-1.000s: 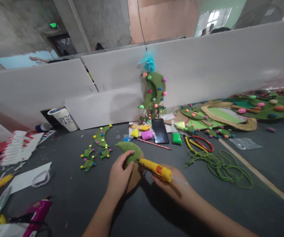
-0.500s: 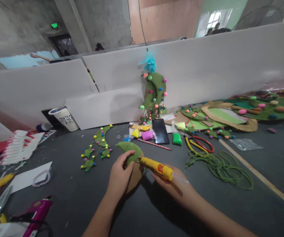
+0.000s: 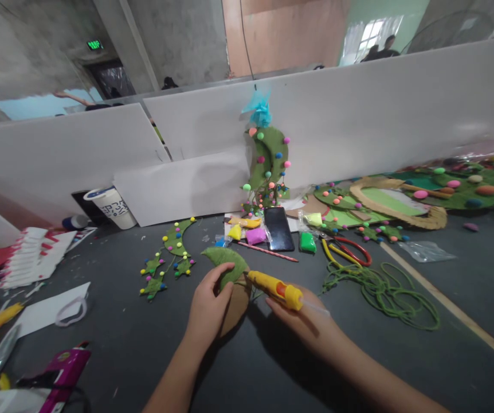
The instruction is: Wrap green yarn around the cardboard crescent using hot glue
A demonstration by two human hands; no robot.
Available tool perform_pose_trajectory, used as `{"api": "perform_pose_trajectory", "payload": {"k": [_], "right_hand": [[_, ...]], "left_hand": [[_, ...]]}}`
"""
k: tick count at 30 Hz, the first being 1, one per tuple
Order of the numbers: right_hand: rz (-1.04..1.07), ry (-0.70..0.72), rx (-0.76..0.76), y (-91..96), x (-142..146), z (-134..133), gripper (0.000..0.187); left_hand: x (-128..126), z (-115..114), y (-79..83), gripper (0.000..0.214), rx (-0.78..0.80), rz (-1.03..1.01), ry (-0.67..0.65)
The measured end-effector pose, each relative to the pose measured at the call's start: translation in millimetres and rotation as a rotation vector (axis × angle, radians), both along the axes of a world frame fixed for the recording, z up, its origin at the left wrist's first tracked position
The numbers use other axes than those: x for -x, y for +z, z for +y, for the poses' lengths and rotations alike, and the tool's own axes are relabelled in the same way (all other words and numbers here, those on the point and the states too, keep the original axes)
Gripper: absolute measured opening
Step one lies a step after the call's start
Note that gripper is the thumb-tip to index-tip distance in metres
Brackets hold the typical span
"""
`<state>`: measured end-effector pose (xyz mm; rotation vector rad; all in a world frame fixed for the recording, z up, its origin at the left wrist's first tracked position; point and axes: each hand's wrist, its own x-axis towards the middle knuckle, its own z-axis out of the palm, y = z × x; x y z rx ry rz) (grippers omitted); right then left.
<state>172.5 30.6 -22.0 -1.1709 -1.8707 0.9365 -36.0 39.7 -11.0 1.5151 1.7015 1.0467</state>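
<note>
My left hand [image 3: 210, 304] grips a crescent-shaped cardboard piece [image 3: 235, 307] between thumb and fingers. Its upper half has a green covering [image 3: 228, 265], while bare brown cardboard shows lower down. In my right hand [image 3: 305, 321] is a yellow hot glue gun [image 3: 275, 288], with a clear glue stick poking from its back end. The nozzle points left at the edge of the crescent, close to where the green stops; whether it touches cannot be told. My right fingers are partly hidden behind the glue gun.
Ahead lie a phone [image 3: 278, 229], clay packets [image 3: 256, 236] and a striped pencil [image 3: 268, 251]. Green cord [image 3: 382, 292] and red-handled pliers [image 3: 354, 250] are to the right. A decorated crescent with stars [image 3: 178, 241] lies left; scissors [image 3: 0, 358] and a paper cup [image 3: 112, 207] sit farther left.
The glue gun's nozzle has shifted slightly right and up along the crescent's edge, showing more of the cardboard. My left hand keeps its hold in the same place.
</note>
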Motion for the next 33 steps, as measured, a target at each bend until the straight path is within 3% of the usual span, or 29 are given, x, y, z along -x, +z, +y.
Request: {"api": "perform_pose_trajectory", "payload": {"k": [15, 18, 21, 25, 28, 33], "right_hand": [[-0.001, -0.032, 0.044, -12.2, -7.1, 11.7, 0.022], [-0.028, -0.115, -0.008, -13.1, -10.0, 19.2, 0.022], [-0.05, -0.138, -0.065, -5.4, -11.1, 20.5, 0.015], [-0.138, 0.134, -0.054, 11.6, -6.9, 6.3, 0.014], [-0.261, 0.405, -0.051, 11.9, 1.2, -5.7, 0.015], [-0.436, 0.521, -0.094, -6.0, 12.1, -10.4, 0.024]], "left_hand": [[-1.1, -0.2, 1.7, 0.035, 0.034, -0.012, -0.026], [1.3, 0.0, 0.4, 0.036, 0.032, -0.015, -0.056], [7.7, 2.7, 0.6, 0.035, -0.028, 0.062, -0.004], [23.1, 8.1, 1.9, 0.034, -0.122, 0.251, 0.128], [30.8, 10.0, 3.0, 0.035, -0.155, 0.304, 0.177], [24.6, 6.8, 7.4, 0.034, -0.121, 0.201, 0.131]]}}
